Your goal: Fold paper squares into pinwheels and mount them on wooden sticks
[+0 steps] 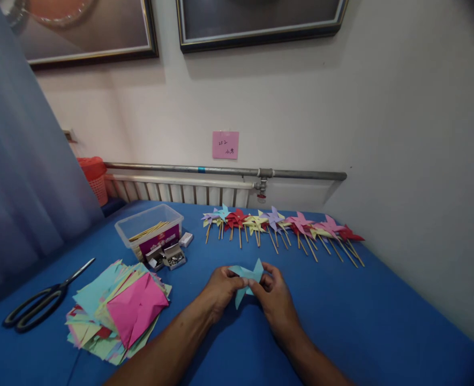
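A light blue paper pinwheel with folded blades is held between my two hands above the blue table. My left hand pinches it from the left, the thumb near its middle. From the right, my right hand is closed on it, thumb also close to the centre. No stick shows on this pinwheel, and the fingertips behind it are partly hidden. To the left lies a pile of coloured paper squares, with a pink cut sheet on top.
Black-handled scissors lie at the left. A clear plastic box holds wooden sticks; small boxes of metal pins stand before it. Several finished pinwheels on sticks line the back of the blue table. Behind are a radiator and a pipe.
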{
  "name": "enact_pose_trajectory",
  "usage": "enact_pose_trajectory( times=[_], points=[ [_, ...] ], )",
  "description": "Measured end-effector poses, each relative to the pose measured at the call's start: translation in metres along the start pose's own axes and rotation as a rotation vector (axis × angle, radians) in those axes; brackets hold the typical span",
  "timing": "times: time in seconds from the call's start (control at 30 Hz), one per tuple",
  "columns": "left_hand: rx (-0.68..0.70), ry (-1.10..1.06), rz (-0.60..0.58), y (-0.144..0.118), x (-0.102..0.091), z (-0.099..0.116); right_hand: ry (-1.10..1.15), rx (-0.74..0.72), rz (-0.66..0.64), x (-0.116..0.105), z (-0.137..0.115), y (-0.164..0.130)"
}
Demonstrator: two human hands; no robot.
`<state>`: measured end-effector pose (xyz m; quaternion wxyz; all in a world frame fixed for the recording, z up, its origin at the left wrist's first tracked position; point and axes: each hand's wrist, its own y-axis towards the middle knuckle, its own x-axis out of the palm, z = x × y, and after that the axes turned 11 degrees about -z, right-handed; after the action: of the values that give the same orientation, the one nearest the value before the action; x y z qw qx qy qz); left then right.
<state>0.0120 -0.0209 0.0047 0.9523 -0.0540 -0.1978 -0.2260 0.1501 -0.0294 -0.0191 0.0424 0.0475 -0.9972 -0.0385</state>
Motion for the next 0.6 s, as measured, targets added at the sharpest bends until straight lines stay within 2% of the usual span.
enact_pose_trajectory(
  times=[0.17,0.33,0.6],
  points=[
    [-0.025,0.009,0.067,-0.001,0.000,0.001,-0.015,-0.006,-0.079,-0.002,-0.004,0.000],
    [-0.048,0.026,0.068,-0.002,0.001,0.004,0.007,0.006,-0.192,-0.011,0.002,0.008],
    [-0.075,0.092,0.156,0.003,-0.005,-0.001,0.055,-0.005,-0.154,-0.009,-0.002,0.004]
  ],
)
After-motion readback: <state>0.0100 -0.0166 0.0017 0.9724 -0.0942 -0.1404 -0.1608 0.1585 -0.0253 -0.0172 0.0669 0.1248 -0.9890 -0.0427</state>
